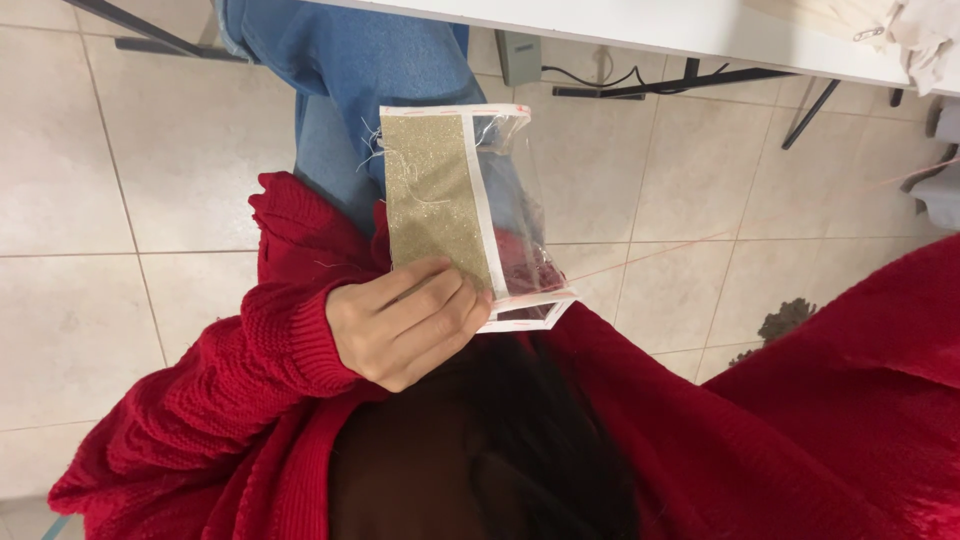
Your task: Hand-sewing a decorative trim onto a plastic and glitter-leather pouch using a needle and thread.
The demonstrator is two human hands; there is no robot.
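Left hand (405,325) gripping lower end of gold glitter fabric panel (435,200) with clear plastic; right hand out of view.

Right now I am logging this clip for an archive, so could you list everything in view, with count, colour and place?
flat pouch of gold glitter fabric and clear plastic with white edging: one, gold, clear and white, centre, held up.
thin red thread: one, red, running from the pouch toward the right.
white table: one, white top on dark legs, top edge.
pale cloth: one, cream, on the table at top right.
beige floor tiles: many, beige, underneath.
small dark scrap: one, brown-grey, on the floor at right.
blue jeans: one pair, blue, upper centre.
red knitted sleeves: two, red, lower left and right.
left hand: one, fingers gripping the pouch's lower edge.
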